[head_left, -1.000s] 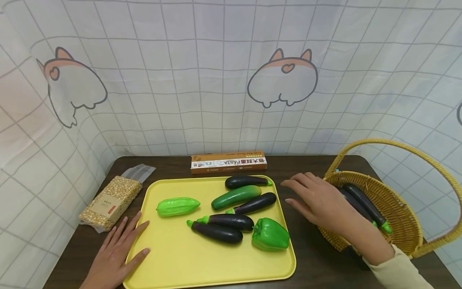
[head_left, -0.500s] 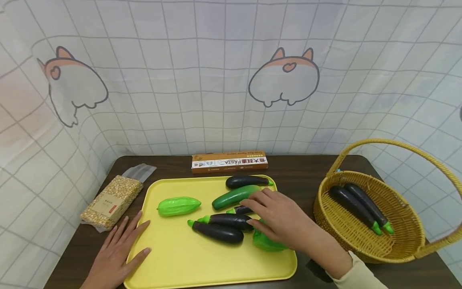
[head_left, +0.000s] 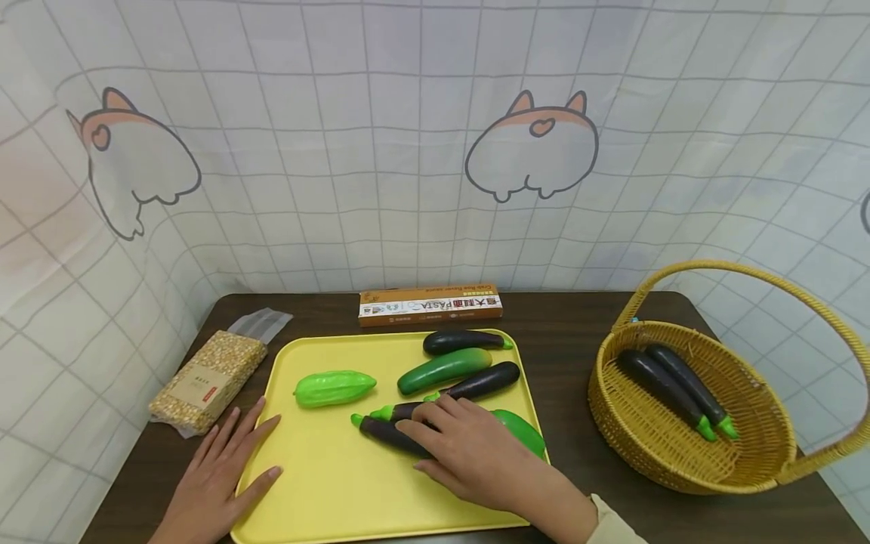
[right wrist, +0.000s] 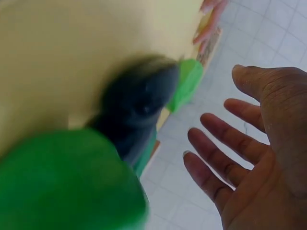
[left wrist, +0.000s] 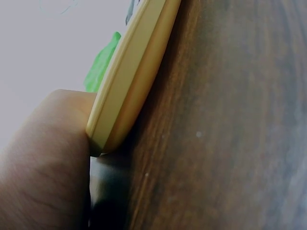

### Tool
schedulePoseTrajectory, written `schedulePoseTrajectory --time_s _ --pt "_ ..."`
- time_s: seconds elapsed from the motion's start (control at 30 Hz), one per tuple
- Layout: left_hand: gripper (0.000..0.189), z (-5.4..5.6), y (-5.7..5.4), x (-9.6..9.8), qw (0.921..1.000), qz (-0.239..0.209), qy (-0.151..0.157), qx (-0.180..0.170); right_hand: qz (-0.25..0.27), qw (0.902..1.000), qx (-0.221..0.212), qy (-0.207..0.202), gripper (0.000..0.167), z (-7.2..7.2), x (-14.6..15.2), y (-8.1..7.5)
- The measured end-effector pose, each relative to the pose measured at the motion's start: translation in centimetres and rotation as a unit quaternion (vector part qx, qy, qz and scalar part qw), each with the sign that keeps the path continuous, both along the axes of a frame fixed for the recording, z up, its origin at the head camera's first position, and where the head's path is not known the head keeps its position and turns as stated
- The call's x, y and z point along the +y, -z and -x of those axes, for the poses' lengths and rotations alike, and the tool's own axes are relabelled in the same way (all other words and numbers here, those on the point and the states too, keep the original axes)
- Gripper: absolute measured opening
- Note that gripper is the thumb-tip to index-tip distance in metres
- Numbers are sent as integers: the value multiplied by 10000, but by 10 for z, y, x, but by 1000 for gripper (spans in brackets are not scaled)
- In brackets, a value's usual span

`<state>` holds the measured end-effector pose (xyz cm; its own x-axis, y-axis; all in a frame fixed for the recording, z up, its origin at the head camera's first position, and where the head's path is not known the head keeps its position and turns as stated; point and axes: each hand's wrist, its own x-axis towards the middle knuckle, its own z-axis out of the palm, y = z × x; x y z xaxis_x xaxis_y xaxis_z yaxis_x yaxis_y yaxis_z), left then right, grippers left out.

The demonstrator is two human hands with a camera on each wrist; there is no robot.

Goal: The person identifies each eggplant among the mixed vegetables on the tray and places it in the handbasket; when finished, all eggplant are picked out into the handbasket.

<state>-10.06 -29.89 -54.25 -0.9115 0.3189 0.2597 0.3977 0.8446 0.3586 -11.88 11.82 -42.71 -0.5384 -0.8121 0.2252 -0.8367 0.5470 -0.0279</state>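
Note:
In the head view my left hand point(head_left: 214, 483) rests on the left rim of a yellow tray point(head_left: 326, 491), fingers straight and spread. My right hand point(head_left: 476, 457) hovers over two eggplants point(head_left: 387, 434) lying side by side, covering their thick ends. Its fingers are loosely bent and hold nothing; the right wrist view shows that hand point(right wrist: 240, 158) spread, apart from an eggplant point(right wrist: 141, 91). A green bell pepper point(head_left: 522, 432) is partly hidden behind it. Further back on the tray lie an eggplant point(head_left: 485, 381), a cucumber-like green vegetable point(head_left: 442, 370) and another eggplant point(head_left: 462, 342).
A light green ridged vegetable point(head_left: 334, 387) lies at the tray's left. A yellow wicker basket point(head_left: 625, 438) with a tall handle stands at right, holding two eggplants point(head_left: 669, 385). A bag of corn kernels point(head_left: 211, 378) lies left; a pasta box point(head_left: 431, 306) sits behind the tray.
My right hand has moved left from beside the basket, across the bell pepper, to over the paired eggplants. My left hand has stayed put.

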Motion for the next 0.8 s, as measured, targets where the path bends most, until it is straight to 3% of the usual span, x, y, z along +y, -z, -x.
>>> schedulePoseTrajectory --time_s 0.33,0.8 --pt "74 0 2 -2 10000 70 -12 -7 -279 9992 129 265 58 -4 -23 23" --pt "73 0 3 -3 10000 72 -34 -50 -114 9983 269 498 55 -3 -34 42"
